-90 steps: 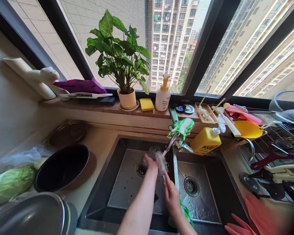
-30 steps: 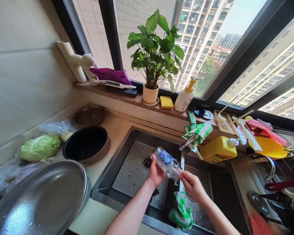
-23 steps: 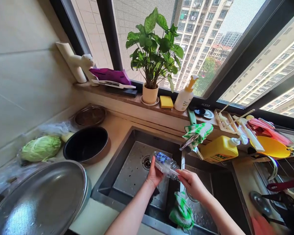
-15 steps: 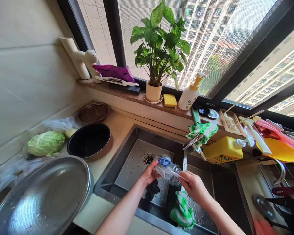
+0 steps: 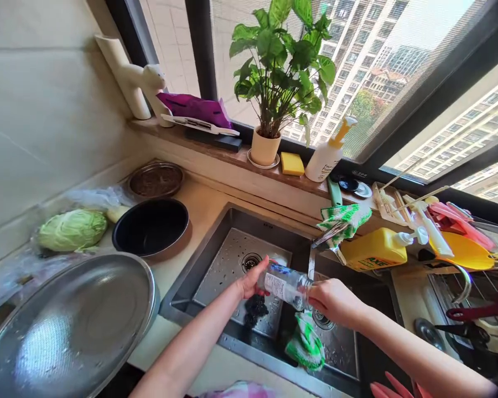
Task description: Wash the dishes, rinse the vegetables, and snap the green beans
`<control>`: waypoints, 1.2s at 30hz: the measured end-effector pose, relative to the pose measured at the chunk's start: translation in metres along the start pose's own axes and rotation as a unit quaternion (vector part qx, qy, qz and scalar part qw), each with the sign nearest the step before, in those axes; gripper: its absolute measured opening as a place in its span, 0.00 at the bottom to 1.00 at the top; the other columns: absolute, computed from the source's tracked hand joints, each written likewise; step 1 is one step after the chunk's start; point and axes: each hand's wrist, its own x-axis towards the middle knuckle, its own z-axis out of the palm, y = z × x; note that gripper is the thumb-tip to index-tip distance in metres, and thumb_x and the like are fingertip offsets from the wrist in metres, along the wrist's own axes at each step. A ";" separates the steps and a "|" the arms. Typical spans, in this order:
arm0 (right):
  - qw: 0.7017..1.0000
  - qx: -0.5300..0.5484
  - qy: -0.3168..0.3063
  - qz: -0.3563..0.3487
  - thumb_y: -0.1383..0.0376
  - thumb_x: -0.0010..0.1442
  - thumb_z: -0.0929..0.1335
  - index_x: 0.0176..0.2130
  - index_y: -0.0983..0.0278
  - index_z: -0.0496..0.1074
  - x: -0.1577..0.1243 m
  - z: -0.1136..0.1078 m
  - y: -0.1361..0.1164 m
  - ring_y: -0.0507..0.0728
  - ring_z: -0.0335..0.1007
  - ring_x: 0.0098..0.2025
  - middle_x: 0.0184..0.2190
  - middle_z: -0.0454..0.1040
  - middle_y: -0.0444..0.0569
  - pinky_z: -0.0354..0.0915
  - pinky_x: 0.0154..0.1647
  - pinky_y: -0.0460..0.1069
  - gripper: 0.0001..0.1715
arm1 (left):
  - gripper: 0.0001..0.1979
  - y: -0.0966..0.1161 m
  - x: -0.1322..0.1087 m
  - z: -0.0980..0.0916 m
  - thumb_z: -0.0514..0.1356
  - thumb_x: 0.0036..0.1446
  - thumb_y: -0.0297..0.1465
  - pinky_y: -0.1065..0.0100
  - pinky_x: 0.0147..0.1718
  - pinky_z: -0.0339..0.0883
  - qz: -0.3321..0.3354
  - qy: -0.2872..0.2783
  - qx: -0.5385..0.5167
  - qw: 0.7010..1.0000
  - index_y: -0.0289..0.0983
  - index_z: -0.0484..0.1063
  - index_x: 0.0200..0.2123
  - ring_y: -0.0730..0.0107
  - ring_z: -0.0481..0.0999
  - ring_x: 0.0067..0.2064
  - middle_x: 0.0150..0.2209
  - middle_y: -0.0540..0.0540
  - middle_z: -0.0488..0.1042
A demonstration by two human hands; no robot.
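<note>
A: How far along is it?

B: Partway, I'd judge; the jar (image 5: 288,288) is in hand over the sink, not set down; it lies nearly level, mouth towards the right hand (image 5: 336,301); a pale label (image 5: 275,284) is on its side, no lid shows, and how much is left I cannot tell.

A: And the fingers?

B: The left hand (image 5: 254,281) is clamped round the jar's base end; the right hand's fingers are curled together at the mouth; whatever they pinch there is hidden.

A: Count the rest for me.

B: One jar, two hands; two basins, left (image 5: 222,260) and right (image 5: 340,348), with one drain each; two green-and-white cloths, one (image 5: 306,342) below the jar, one (image 5: 351,218) beside the yellow bottle (image 5: 375,249); two pump bottles, counting the white one (image 5: 324,161) on the sill; one yellow sponge (image 5: 292,163), one plant (image 5: 276,72), one black pot (image 5: 151,226), one cabbage (image 5: 72,229).
</note>
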 end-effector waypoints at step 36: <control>0.930 0.347 0.095 0.077 0.50 0.59 0.60 0.40 0.63 0.74 -0.017 -0.024 -0.008 0.49 0.56 0.21 0.20 0.66 0.43 0.53 0.22 0.45 0.24 | 0.23 0.012 -0.020 -0.023 0.61 0.50 0.41 0.72 0.25 0.65 0.208 0.070 -0.130 0.967 0.45 0.65 0.50 0.68 0.73 0.34 0.41 0.47 0.72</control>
